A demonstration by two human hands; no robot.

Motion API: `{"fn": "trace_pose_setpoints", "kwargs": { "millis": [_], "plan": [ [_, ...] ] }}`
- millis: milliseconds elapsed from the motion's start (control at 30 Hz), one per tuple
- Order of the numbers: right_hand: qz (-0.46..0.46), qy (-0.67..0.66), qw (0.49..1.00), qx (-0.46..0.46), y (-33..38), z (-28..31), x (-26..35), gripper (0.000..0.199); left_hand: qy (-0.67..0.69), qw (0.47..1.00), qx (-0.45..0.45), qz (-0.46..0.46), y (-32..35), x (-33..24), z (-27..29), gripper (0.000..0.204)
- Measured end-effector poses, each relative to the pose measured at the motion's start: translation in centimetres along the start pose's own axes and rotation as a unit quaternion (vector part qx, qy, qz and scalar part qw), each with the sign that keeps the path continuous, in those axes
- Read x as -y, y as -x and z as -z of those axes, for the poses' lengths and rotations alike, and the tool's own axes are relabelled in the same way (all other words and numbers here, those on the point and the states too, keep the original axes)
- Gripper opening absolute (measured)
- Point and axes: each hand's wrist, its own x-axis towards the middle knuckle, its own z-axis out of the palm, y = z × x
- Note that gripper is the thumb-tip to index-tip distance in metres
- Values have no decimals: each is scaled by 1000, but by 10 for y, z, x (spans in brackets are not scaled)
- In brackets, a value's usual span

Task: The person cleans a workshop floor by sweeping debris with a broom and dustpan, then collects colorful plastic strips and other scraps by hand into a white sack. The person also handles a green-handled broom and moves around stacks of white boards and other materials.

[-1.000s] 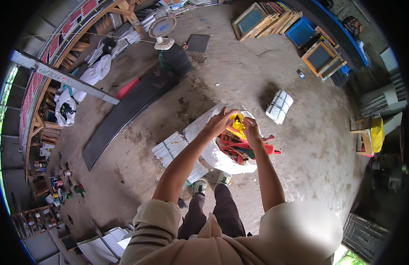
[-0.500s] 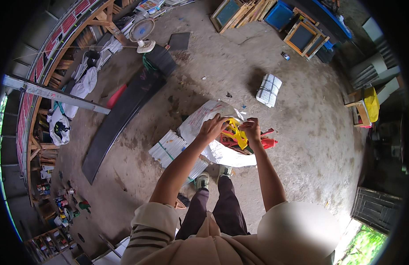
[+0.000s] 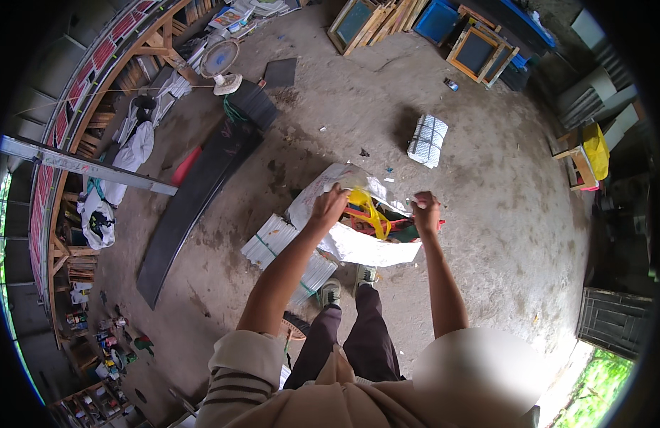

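Note:
A large white sack (image 3: 369, 246) stands on the floor in front of my feet, its mouth facing up. Inside it lie a yellow strip-like plastic piece (image 3: 378, 221) and a jumble of red and dark green pieces whose kind I cannot make out. My left hand (image 3: 331, 205) is closed on the sack's left rim, close beside the yellow piece. At the right end of the mouth, my right hand (image 3: 425, 212) has curled fingers pinching the sack's edge. A bit of red shows just beyond that hand.
Tied white stacks (image 3: 276, 246) lie against the sack's left side. Farther off sits a strapped white bundle (image 3: 428, 141). A long black curved panel (image 3: 201, 200) stretches across the floor at left, near a pedestal fan (image 3: 221, 60). Wooden frames (image 3: 480, 53) lean at the back.
My hands have drawn apart, the right one going right and the left one slightly left. The sack's mouth is pulled wider, and its right side now covers most of the red pieces there.

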Motion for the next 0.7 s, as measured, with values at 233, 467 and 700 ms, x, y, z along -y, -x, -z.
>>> {"fn": "trace_pose_setpoints", "kwargs": {
  "millis": [233,467,700],
  "plan": [
    [-472,223,852,-28,78,1,-92,92,40,987,-45,149,-16,45,31,21],
    [-571,-310,750,125,95,-65,-131,86,0,992,-113,60,-20,42,41,28],
    [-599,-299,726,157,68,-60,-112,76,-12,984,-148,101,-19,69,44,31]
  ]
}}
